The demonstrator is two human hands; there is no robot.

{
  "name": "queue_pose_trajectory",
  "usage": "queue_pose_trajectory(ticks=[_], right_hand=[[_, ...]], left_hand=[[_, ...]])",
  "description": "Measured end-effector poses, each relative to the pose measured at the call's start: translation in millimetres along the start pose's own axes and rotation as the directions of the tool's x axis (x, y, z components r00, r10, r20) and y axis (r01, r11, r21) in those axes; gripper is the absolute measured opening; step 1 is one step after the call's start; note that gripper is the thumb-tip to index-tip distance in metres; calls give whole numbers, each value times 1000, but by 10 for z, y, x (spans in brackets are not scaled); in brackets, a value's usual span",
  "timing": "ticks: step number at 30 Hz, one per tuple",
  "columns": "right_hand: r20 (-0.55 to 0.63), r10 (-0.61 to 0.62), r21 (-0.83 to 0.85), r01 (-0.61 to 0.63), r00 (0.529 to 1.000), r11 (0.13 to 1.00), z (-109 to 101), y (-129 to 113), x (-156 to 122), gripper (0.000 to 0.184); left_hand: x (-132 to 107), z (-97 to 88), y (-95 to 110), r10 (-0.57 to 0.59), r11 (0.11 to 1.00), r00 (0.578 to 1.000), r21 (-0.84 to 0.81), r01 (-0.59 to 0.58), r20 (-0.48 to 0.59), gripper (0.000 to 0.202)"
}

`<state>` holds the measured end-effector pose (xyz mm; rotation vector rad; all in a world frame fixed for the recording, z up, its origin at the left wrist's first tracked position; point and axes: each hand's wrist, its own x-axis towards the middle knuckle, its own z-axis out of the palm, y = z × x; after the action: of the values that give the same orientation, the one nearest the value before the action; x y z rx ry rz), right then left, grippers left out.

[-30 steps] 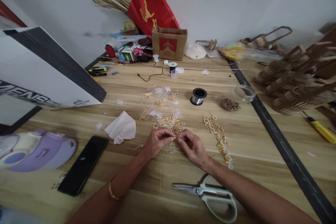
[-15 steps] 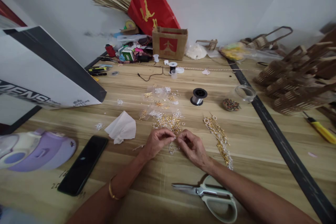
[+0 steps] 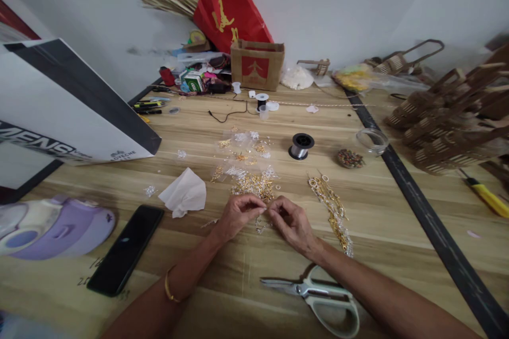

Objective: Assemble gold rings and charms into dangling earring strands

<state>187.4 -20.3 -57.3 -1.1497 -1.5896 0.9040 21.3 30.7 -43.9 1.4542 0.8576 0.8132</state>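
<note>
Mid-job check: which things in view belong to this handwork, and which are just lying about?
Likely the job's:
small gold and silver pieces, just beyond the left hand and right hand
gold and silver strands
scissors and wire spool, perhaps

Likely just lying about:
phone
white tissue
purple-and-white container
brown paper bag

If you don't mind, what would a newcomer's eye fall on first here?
Probably the bright red bag, tilted near the back wall. Next, the left hand and right hand, close together in front of a heap of gold and silver pieces; scissors lie in the foreground.
</note>
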Motion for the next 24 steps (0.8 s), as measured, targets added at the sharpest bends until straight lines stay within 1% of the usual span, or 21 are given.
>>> queue_pose_trajectory(ticks=[12,24], right_hand=[[-4,11,12,-11,1000,1000,12,2,-9,10],[6,23,11,-23,1000,1000,3,-1,3,13]], left_hand=[[-1,4,3,27,999,1000,20,-28,10,9],[16,-14,-19,26,999,998,-41,-24,52,13]])
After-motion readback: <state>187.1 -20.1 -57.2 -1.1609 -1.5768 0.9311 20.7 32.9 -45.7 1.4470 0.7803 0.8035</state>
